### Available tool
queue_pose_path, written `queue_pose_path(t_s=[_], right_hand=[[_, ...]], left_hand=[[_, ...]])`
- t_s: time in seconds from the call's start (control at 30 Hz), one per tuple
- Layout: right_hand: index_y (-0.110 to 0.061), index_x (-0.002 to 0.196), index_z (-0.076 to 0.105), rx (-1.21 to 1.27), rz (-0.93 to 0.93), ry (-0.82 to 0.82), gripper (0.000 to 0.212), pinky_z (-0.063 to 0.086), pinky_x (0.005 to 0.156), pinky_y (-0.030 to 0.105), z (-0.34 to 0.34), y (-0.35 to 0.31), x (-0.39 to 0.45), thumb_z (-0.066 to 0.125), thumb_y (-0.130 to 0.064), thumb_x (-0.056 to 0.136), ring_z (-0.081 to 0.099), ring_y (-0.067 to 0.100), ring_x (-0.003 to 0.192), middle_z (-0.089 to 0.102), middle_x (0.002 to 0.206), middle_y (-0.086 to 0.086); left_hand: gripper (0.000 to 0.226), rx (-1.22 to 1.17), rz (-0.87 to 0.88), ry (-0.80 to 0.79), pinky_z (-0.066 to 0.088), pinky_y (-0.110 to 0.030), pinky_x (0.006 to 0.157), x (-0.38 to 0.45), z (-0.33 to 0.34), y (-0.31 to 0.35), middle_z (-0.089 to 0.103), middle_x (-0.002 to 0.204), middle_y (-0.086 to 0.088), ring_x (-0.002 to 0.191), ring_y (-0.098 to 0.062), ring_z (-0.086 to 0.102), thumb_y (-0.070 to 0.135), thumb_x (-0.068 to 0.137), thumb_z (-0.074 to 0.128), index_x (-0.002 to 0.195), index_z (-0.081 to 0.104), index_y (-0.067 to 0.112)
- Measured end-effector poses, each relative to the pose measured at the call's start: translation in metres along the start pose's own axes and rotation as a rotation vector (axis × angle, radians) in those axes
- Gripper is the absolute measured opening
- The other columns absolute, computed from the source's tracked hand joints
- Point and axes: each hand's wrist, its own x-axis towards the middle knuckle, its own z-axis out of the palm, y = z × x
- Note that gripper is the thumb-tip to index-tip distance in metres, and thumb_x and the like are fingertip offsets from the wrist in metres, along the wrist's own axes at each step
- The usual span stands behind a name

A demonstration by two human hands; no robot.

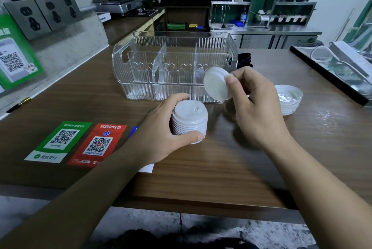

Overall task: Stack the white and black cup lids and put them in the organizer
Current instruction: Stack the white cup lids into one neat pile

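Observation:
A stack of white cup lids (190, 120) stands on the wooden counter, and my left hand (161, 138) grips it round its sides. My right hand (253, 105) pinches a single white lid (216, 85), tilted on edge, up and to the right of the stack. Behind both stands a clear ribbed organizer (141, 89) with dividers and heart cut-outs; its compartments look bare. A pile of upturned white lids (289, 99) lies to the right. Black lids (244, 60) show partly behind the organizer's right end.
QR code payment stickers (78, 142) lie flat on the counter (201, 178) at the left. A pen (19, 104) rests near the left wall. A dark-edged tray with clear items (342, 71) sits at the right. The counter's front edge runs below my forearms.

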Motion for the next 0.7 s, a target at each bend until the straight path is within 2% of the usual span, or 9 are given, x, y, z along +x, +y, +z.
queue_pose_path(t_s=[0.07,0.17,0.27,0.3,0.37,0.47,0.53,0.6,0.7], right_hand=[[-0.009,0.096,0.065,0.109,0.035,0.036,0.028,0.047,0.068,0.03,-0.001,-0.001,0.002,0.056,-0.026,0.116,0.058,0.019,0.072,0.067,0.081,0.007],[0.0,0.093,0.063,0.255,0.097,0.046,0.034,0.041,0.06,0.026,-0.004,-0.003,0.005,0.057,-0.024,0.116,0.047,0.013,0.066,0.055,0.073,0.006],[0.01,0.093,0.061,0.401,0.165,-0.024,0.041,0.035,0.059,0.045,-0.002,-0.005,0.005,0.06,-0.024,0.115,0.037,0.032,0.069,0.046,0.077,0.03],[0.011,0.093,0.06,0.447,0.179,-0.048,0.041,0.033,0.061,0.05,-0.001,-0.006,0.005,0.061,-0.024,0.114,0.034,0.037,0.071,0.045,0.081,0.036],[0.014,0.095,0.061,0.506,0.197,-0.092,0.041,0.034,0.066,0.047,0.002,-0.006,0.005,0.062,-0.023,0.113,0.034,0.034,0.076,0.045,0.083,0.038],[0.016,0.099,0.063,0.568,0.232,-0.15,0.043,0.037,0.067,0.038,0.006,-0.004,0.002,0.063,-0.025,0.112,0.038,0.03,0.078,0.047,0.081,0.022],[0.014,0.099,0.065,0.603,0.256,-0.176,0.041,0.038,0.067,0.037,0.008,-0.004,0.001,0.063,-0.025,0.113,0.04,0.03,0.079,0.05,0.082,0.019],[0.013,0.099,0.067,0.608,0.253,-0.205,0.041,0.039,0.069,0.04,0.009,-0.003,0.0,0.063,-0.026,0.113,0.043,0.031,0.081,0.054,0.083,0.025],[0.013,0.101,0.069,0.596,0.219,-0.24,0.042,0.039,0.075,0.046,0.011,-0.003,-0.002,0.063,-0.027,0.113,0.048,0.031,0.085,0.055,0.089,0.044]], left_hand=[[0.096,-0.018,0.005,-0.016,0.049,-0.04,0.122,0.0,0.0,0.0,0.063,0.145,0.032,0.14,0.002,0.06,0.051,0.079,0.102,0.159,0.049,0.048],[0.105,-0.064,0.05,0.023,0.045,-0.045,0.13,-0.002,0.0,0.002,0.055,0.161,0.026,0.154,0.0,0.052,0.051,0.082,0.1,0.169,0.042,0.043],[0.107,-0.099,0.165,0.127,0.043,-0.047,0.132,-0.004,-0.002,0.007,0.051,0.171,0.014,0.162,-0.009,0.048,0.032,0.088,0.099,0.175,0.036,0.029],[0.109,-0.095,0.206,0.153,0.043,-0.047,0.133,-0.005,-0.003,0.009,0.052,0.171,0.011,0.162,-0.012,0.049,0.026,0.088,0.1,0.175,0.036,0.026],[0.113,-0.07,0.273,0.178,0.041,-0.046,0.134,-0.007,-0.003,0.012,0.054,0.169,0.007,0.161,-0.016,0.051,0.019,0.085,0.102,0.176,0.035,0.023],[0.11,-0.033,0.321,0.179,0.04,-0.042,0.134,-0.008,-0.002,0.015,0.055,0.169,0.012,0.159,-0.015,0.052,0.018,0.086,0.102,0.174,0.038,0.026],[0.105,-0.012,0.34,0.2,0.039,-0.035,0.132,-0.007,-0.002,0.016,0.056,0.166,0.013,0.156,-0.014,0.054,0.018,0.087,0.101,0.173,0.041,0.026],[0.099,-0.002,0.346,0.225,0.041,-0.032,0.129,-0.007,-0.002,0.016,0.059,0.161,0.009,0.152,-0.015,0.057,0.019,0.088,0.1,0.171,0.046,0.023],[0.089,0.017,0.363,0.255,0.045,-0.033,0.125,-0.005,-0.002,0.014,0.062,0.153,0.004,0.146,-0.015,0.061,0.02,0.087,0.101,0.165,0.058,0.016]])
